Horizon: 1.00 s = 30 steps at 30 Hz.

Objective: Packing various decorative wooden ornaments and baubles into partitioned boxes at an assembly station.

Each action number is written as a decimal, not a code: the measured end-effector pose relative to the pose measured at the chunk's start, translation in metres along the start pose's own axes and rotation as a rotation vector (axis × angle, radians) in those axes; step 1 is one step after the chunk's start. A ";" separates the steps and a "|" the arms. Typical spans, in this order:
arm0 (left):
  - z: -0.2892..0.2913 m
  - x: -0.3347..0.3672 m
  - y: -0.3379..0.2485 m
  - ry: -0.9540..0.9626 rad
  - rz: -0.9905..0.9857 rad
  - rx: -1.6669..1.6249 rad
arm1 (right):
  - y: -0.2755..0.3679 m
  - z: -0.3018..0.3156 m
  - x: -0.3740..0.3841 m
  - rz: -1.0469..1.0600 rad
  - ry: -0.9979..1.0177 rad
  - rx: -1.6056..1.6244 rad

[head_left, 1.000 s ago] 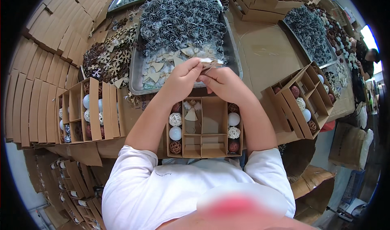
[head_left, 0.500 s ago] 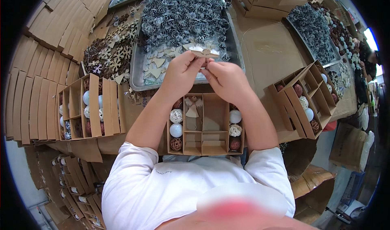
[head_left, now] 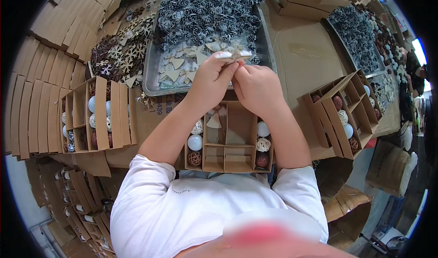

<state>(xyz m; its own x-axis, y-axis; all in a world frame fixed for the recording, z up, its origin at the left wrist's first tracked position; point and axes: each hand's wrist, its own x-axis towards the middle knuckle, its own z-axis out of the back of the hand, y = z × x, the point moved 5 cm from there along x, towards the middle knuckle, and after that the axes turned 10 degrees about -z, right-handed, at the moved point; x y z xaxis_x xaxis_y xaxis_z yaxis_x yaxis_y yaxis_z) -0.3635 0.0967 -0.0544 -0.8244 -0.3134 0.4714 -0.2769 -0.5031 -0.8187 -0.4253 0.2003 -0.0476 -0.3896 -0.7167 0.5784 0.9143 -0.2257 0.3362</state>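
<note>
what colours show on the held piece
White and beige on the piece, in the head view.

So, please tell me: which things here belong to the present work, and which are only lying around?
In use, it seems:
white-edged wooden ornament in left hand and right hand
divided box near the body
metal tray with wooden pieces

Apparently just lying about:
wooden snowflakes, left
stacked cartons, far left
pine cones, far right

One divided box (head_left: 228,170): three balls (head_left: 195,142) show clearly in its left column, three balls (head_left: 263,144) in its right, one winged figure (head_left: 213,122) between. Beyond the box: two hands (head_left: 212,78), one white-and-wooden ornament (head_left: 242,56), one large metal tray (head_left: 159,93).
</note>
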 end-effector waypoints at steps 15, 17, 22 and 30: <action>-0.005 -0.024 -0.005 0.374 0.398 -1.112 | -0.021 0.011 0.003 -0.012 0.478 1.475; -0.003 -0.030 -0.005 0.428 0.362 -1.111 | -0.019 0.019 0.001 0.131 0.511 1.303; 0.008 -0.049 -0.013 0.397 0.424 -0.931 | -0.009 0.024 0.005 0.262 0.393 1.304; 0.081 -0.067 0.037 -0.095 0.077 -0.118 | -0.012 0.019 -0.010 -0.386 0.258 1.230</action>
<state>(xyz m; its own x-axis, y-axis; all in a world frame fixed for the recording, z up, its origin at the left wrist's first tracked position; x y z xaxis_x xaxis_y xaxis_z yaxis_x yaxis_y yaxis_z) -0.2783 0.0335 -0.0900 -0.7965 -0.4250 0.4301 -0.2751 -0.3787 -0.8837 -0.4351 0.2228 -0.0429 -0.4438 -0.8775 0.1816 -0.0017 0.2035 0.9791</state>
